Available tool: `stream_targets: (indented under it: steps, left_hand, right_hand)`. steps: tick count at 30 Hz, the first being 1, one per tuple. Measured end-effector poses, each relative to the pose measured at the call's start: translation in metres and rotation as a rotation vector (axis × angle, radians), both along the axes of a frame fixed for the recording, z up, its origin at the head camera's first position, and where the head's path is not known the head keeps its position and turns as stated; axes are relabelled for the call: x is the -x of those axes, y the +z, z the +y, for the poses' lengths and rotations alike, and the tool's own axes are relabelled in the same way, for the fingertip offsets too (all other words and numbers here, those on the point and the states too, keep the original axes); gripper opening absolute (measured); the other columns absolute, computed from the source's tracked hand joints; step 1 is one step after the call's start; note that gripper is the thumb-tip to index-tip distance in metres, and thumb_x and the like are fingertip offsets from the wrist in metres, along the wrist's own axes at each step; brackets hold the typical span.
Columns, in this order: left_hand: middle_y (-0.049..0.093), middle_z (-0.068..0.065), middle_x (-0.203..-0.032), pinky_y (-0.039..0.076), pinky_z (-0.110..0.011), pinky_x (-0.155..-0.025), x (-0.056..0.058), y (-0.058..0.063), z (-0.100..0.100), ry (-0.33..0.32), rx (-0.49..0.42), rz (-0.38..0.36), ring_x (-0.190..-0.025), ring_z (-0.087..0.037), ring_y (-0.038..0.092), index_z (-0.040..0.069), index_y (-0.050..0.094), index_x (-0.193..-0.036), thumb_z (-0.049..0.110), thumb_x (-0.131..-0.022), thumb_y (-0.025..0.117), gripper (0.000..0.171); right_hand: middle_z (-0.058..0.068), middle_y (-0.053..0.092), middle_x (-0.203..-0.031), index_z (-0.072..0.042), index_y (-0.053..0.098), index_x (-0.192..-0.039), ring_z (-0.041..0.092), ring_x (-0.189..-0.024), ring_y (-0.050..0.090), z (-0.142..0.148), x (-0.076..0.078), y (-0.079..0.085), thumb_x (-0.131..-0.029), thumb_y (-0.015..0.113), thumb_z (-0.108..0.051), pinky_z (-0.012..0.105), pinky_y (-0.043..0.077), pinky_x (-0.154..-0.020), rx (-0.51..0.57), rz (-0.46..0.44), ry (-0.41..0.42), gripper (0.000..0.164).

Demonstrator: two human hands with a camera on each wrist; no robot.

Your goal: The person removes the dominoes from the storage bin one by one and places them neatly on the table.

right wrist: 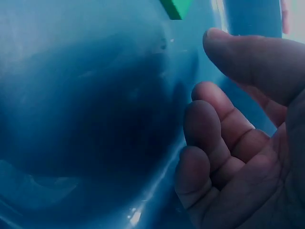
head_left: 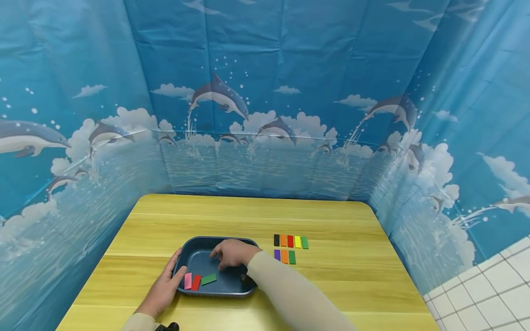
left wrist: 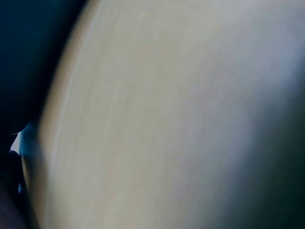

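A dark blue tray (head_left: 194,244) sits on the wooden table. Inside it, near the front left corner, lie a pink tile (head_left: 188,281), a red tile (head_left: 196,282) and a green tile (head_left: 209,279). My left hand (head_left: 162,288) holds the tray's left side, thumb over the rim and fingers along the outside. Over the tray's inside hovers my right hand (head_left: 233,253). The right wrist view shows its fingers (right wrist: 202,121) loosely bent, thumb apart, with nothing between them. A green tile (right wrist: 176,7) shows at that view's top. The left wrist view is mostly blurred.
Right of the tray, several coloured tiles lie in two rows, with a black tile (head_left: 276,240) and a purple tile (head_left: 277,254) at the left ends. A dolphin-print curtain (head_left: 256,170) surrounds the table (head_left: 339,285) at the back and sides.
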State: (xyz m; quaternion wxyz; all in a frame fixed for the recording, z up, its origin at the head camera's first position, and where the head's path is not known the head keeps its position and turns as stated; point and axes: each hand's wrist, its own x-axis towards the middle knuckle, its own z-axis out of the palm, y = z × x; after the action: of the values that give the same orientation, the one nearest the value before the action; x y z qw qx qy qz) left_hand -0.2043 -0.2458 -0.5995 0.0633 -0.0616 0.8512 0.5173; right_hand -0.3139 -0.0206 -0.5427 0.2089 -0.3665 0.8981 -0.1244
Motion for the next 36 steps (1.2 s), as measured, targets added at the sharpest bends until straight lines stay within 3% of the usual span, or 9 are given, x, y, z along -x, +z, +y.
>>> stream_targets:
  steps: [13,22,36]
  left_hand:
    - [0.014,0.001,-0.156,0.018,-0.063,-0.108,0.001,-0.003,-0.001,0.005,0.001,-0.007,-0.141,-0.035,0.018,0.052,0.011,-0.142,0.06,-0.091,0.039,0.059]
    - [0.013,-0.001,-0.156,0.018,-0.064,-0.107,0.001,0.0,-0.002,0.004,0.004,-0.01,-0.141,-0.036,0.018,0.047,0.011,-0.144,0.059,-0.092,0.039,0.061]
    - [0.014,-0.001,-0.156,0.017,-0.063,-0.108,0.0,0.001,0.0,0.01,-0.014,-0.03,-0.141,-0.035,0.017,0.048,0.012,-0.144,0.06,-0.091,0.039,0.061]
  right_hand:
    - [-0.011,0.054,-0.072,-0.03,0.066,-0.112,0.004,-0.062,0.048,-0.005,-0.008,-0.013,-0.079,0.073,-0.02,0.017,0.042,-0.056,0.027,-0.056,0.03,0.035]
    - [-0.01,0.053,-0.07,-0.035,0.063,-0.114,0.004,-0.06,0.048,-0.011,-0.011,-0.017,-0.078,0.074,-0.023,0.017,0.041,-0.055,0.025,-0.096,0.046,0.039]
    - [-0.011,0.052,-0.068,-0.033,0.063,-0.115,0.002,-0.06,0.047,-0.018,-0.016,-0.022,-0.08,0.072,-0.026,0.016,0.039,-0.054,0.023,-0.001,0.093,0.037]
